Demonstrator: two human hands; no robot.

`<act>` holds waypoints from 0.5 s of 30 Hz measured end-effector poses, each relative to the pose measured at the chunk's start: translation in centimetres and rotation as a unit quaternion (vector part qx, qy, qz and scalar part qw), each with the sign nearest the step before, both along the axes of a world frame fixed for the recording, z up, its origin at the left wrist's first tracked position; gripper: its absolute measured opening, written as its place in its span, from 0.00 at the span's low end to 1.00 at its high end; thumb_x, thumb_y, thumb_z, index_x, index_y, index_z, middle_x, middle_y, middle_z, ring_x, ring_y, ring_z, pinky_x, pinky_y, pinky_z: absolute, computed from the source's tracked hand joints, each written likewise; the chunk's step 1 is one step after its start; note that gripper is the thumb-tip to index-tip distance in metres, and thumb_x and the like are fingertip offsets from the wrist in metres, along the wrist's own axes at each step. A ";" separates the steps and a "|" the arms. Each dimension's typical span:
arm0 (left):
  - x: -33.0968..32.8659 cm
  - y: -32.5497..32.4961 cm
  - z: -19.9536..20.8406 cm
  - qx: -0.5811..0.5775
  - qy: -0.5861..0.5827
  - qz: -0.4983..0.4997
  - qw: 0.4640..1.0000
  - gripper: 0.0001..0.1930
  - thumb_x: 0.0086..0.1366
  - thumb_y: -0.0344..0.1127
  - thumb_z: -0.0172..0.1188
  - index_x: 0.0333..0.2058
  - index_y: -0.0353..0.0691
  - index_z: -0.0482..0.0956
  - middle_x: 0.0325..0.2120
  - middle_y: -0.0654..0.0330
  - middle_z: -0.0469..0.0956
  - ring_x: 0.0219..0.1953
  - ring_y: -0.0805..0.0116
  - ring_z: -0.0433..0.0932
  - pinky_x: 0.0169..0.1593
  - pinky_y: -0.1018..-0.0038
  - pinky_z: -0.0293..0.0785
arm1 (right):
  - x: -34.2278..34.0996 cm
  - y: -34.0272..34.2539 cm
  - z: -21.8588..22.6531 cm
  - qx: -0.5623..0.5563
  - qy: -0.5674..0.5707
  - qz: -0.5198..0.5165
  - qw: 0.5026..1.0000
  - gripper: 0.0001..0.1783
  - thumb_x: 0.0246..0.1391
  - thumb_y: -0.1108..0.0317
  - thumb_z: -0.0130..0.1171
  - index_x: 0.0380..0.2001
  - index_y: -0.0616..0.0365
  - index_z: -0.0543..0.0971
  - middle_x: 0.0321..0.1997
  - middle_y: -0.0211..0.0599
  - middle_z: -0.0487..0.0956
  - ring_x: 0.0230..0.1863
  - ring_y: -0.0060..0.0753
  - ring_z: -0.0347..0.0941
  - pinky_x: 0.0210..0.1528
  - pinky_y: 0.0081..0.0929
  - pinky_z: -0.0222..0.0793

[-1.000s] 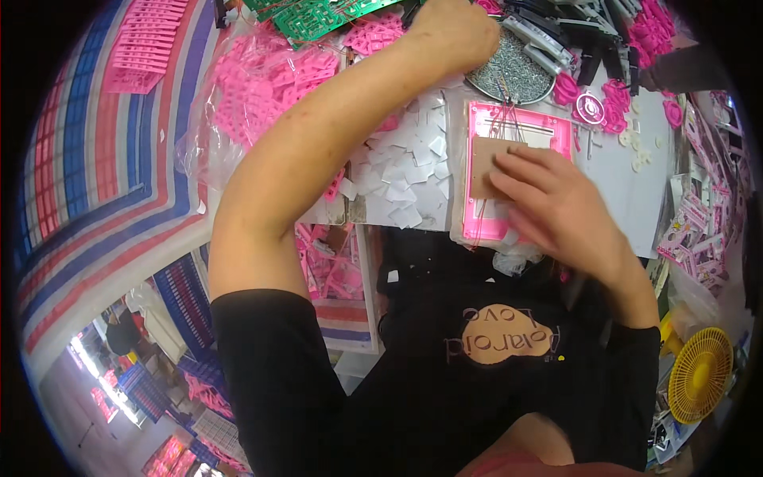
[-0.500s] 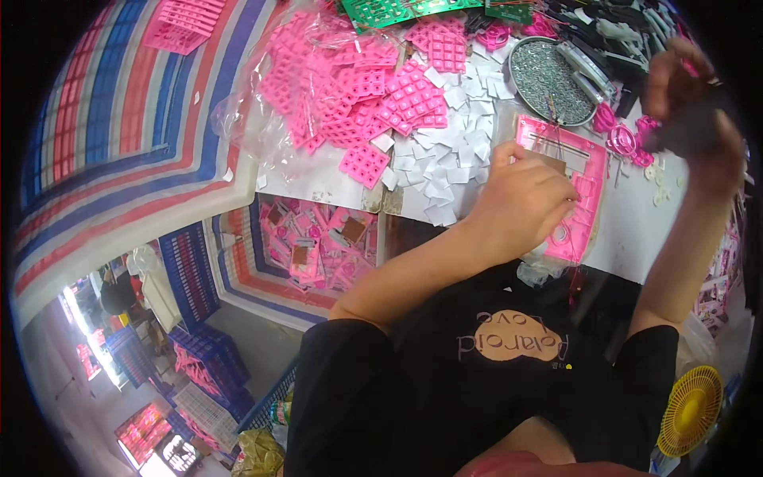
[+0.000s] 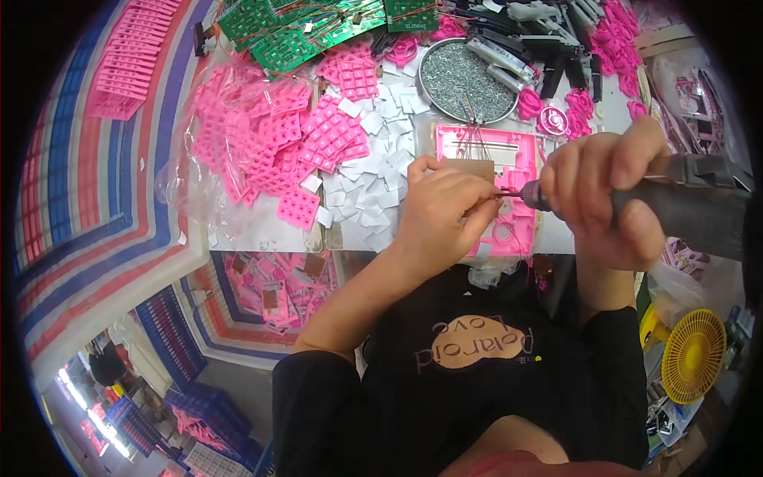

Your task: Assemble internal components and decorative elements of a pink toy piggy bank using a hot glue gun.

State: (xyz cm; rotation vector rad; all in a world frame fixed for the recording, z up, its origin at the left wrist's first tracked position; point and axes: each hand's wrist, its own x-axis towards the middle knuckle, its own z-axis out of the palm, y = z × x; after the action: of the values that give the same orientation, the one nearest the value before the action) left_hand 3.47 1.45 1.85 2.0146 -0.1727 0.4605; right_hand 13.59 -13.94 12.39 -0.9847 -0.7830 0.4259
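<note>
Pink casing [image 3: 520, 171] is lying long axis front-to-back | left hand [image 3: 449, 208], nearer, is pinching over its middle, on what unclear | right hand [image 3: 608, 191], right of it, is gripping a grey screwdriver [image 3: 699, 208], bit [image 3: 513, 194] pointing left

A second ago my left hand [image 3: 445, 204] was up at the dish [image 3: 420, 79] of small metal parts; it has since come down to the brown board [image 3: 474, 168] on the pink case [image 3: 521, 226], fingertips gathered near its edge. My right hand [image 3: 602, 191] has left that board, closed round the dark driver [image 3: 691, 208] and brought it in from the right, so its bit [image 3: 510, 195] now points left beside those fingertips.
</note>
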 end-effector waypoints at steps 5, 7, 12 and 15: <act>0.5 0.4 0.2 0.054 -0.024 0.004 0.998 0.07 0.53 0.27 0.70 0.30 0.46 0.83 0.22 0.68 0.80 0.25 0.70 0.77 0.50 0.65 0.60 | -0.5 0.1 -0.7 -0.017 0.035 -0.024 0.999 0.17 0.60 0.56 0.62 0.39 0.49 0.65 0.18 0.21 0.68 0.18 0.19 0.63 0.27 0.22 0.62; 0.7 0.4 0.3 0.102 -0.045 0.015 0.994 0.07 0.52 0.28 0.71 0.30 0.47 0.83 0.23 0.68 0.80 0.27 0.69 0.78 0.51 0.63 0.59 | -0.5 0.2 -0.8 -0.019 0.035 -0.033 0.999 0.17 0.60 0.56 0.62 0.39 0.49 0.65 0.18 0.21 0.67 0.18 0.19 0.63 0.27 0.22 0.62; 2.3 0.4 1.4 0.189 -0.068 -0.006 0.980 0.05 0.54 0.33 0.70 0.30 0.47 0.84 0.28 0.68 0.82 0.32 0.66 0.79 0.53 0.58 0.61 | 0.6 -0.1 -1.4 0.002 0.036 -0.034 0.999 0.16 0.60 0.58 0.61 0.40 0.50 0.66 0.18 0.21 0.66 0.18 0.19 0.62 0.27 0.23 0.62; 8.3 5.5 1.3 0.148 0.008 -0.135 0.980 0.07 0.58 0.41 0.69 0.33 0.48 0.86 0.33 0.65 0.84 0.39 0.62 0.80 0.53 0.53 0.65 | 2.8 -1.4 -2.7 0.032 0.015 -0.033 0.999 0.12 0.62 0.61 0.56 0.43 0.52 0.67 0.20 0.23 0.65 0.21 0.21 0.61 0.31 0.25 0.61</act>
State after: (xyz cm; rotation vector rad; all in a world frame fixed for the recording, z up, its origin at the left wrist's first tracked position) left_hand 11.74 6.93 3.17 2.2410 -0.5247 0.2570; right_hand 16.37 -15.30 9.71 -0.9402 -0.7309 0.3553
